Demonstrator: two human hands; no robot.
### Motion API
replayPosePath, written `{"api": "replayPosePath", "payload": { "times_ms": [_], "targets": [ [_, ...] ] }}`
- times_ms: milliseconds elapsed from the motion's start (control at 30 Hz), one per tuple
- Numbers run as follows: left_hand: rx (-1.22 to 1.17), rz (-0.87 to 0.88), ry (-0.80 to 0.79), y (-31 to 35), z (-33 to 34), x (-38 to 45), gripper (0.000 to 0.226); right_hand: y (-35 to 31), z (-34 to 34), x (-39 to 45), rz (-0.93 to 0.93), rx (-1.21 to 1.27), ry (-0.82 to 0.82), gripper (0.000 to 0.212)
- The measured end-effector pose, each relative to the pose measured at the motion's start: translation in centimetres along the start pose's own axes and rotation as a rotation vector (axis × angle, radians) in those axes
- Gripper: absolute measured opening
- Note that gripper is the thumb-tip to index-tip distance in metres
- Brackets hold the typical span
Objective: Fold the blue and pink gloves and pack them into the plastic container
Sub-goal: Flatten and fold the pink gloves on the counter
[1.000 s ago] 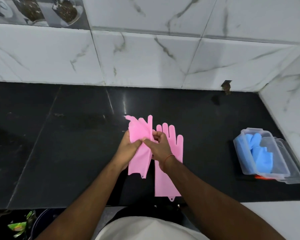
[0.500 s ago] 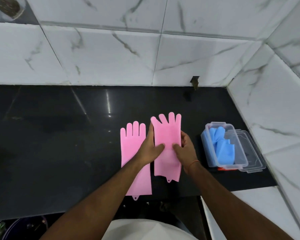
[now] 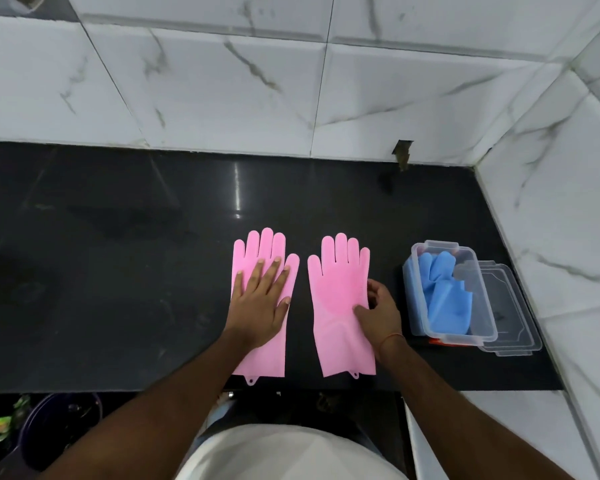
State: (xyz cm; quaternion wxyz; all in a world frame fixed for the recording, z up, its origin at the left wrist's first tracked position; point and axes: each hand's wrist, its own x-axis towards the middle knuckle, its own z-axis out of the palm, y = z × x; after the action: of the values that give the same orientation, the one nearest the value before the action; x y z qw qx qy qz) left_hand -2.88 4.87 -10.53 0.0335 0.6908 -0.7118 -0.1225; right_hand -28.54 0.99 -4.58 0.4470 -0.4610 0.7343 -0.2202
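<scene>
Both pink gloves are lying flat and unfolded, side by side but apart, on the black countertop (image 3: 118, 271). The left hand (image 3: 262, 299) is pressing the left pink glove (image 3: 257, 355) down with fingers straight and spread. The right hand (image 3: 378, 310) is pinching the outer edge of the right pink glove (image 3: 336, 306) between thumb and curled fingers. The blue gloves (image 3: 444, 296) are sitting inside the clear plastic container (image 3: 461, 336) to the right, its lid (image 3: 513, 323) lying beside it. Judged status: blue pair packed; folding and packing of the pink pair remaining.
</scene>
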Motion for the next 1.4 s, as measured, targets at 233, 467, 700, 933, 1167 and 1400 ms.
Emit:
{"api": "replayPosePath", "payload": {
  "times_ms": [233,467,700,933,1167,1400],
  "targets": [
    [0.005,-0.058,0.013,1.1,0.2,0.6,0.069,0.2,0.8,-0.2,-0.015,0.022,0.016,0.053],
    [-0.014,-0.045,0.023,1.0,0.4,0.6,0.071,0.0,1.4,0.0,-0.012,0.036,0.05,0.053],
    [-0.01,-0.032,0.016,0.9,0.6,0.7,0.071,-0.3,2.3,-0.1,-0.036,-0.035,0.124,0.053],
    [0.002,-0.006,0.02,0.6,0.6,0.6,0.07,-0.3,2.6,0.0,-0.049,-0.044,0.161,0.053],
    [-0.112,-0.067,0.032,1.3,-0.5,0.5,0.069,-0.3,2.5,-1.0,-0.228,-0.307,0.249,0.056],
    [-0.474,-0.004,0.198,7.2,-3.4,2.7,0.055,2.2,0.6,-5.2,-0.453,-0.358,0.141,0.043]
  ]
}}
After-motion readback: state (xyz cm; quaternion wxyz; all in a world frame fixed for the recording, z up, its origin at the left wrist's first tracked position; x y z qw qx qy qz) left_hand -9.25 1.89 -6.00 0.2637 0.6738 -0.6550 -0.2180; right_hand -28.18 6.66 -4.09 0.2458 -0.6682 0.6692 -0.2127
